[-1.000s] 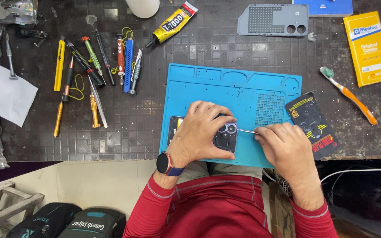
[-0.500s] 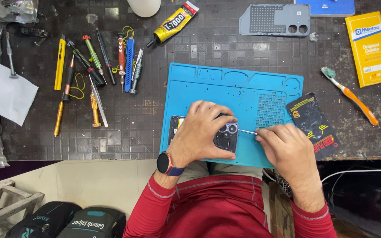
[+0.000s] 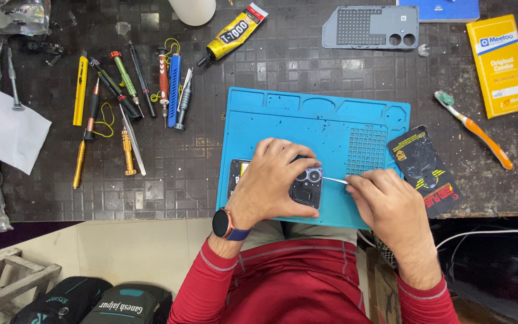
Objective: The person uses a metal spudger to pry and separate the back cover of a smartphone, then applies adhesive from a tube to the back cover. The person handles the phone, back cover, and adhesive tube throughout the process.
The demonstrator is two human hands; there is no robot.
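Two hands on phone (image 3: 304,191) | blue mat (image 3: 307,120) | toothbrush (image 3: 473,129) right

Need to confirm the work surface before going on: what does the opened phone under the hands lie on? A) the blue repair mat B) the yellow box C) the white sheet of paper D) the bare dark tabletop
A: the phone, pinned by the left hand, lies on the blue repair mat.
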